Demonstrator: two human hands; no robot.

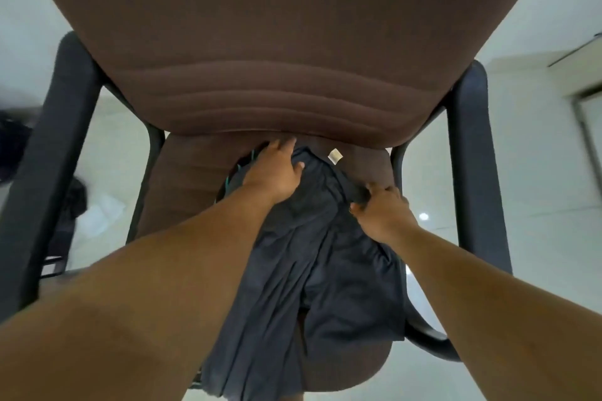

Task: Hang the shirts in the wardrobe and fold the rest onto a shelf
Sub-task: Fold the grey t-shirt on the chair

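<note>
Two bare forearms reaching in from the bottom edge, toward the seat of a brown office chair [286, 42]. On the far left, a black armrest [55, 153], with pale floor tiles [107, 146] beyond it and something dark and blurred lying there, too unclear to name. Left hand [277, 172] laid on the upper left part of a dark grey garment [312, 277], fingers mostly straight and close together, thumb pressed onto the cloth. Garment spread down the middle of the seat, its lower end hanging over the front edge, a small pale label [335, 156] showing at its top near the backrest. Right hand [379, 208] at the garment's upper right edge, fingers curled and pinching a fold of the fabric. Further right, the other black armrest [472, 156].
</note>
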